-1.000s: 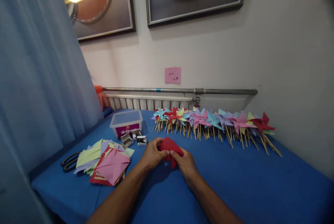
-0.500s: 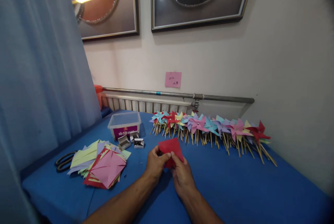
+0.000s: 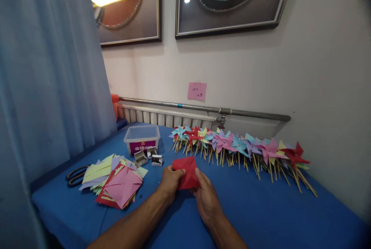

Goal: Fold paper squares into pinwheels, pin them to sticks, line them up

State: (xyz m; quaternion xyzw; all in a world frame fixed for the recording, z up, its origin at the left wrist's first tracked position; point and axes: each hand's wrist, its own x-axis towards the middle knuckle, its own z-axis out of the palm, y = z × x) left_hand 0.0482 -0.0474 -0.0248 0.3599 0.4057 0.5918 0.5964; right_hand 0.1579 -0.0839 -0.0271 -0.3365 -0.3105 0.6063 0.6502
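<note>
Both hands hold a folded red paper square (image 3: 186,171) just above the blue table (image 3: 275,210). My left hand (image 3: 170,183) pinches its left edge with thumb and fingers. My right hand (image 3: 206,198) grips its lower right side. Part of the paper is hidden behind my fingers. A stack of cut coloured paper squares (image 3: 116,181), pink on top, lies to the left of my hands.
A long row of finished paper pinwheels (image 3: 234,146) on wooden sticks lies along the wall. A clear plastic box (image 3: 141,138) and two small open boxes of pins (image 3: 148,158) sit behind the stack. Black scissors (image 3: 75,174) lie at the left edge by a curtain.
The red paper has been turned and folded further between my fingers. My hands stayed in about the same spot on the table while the camera view shifted a little.
</note>
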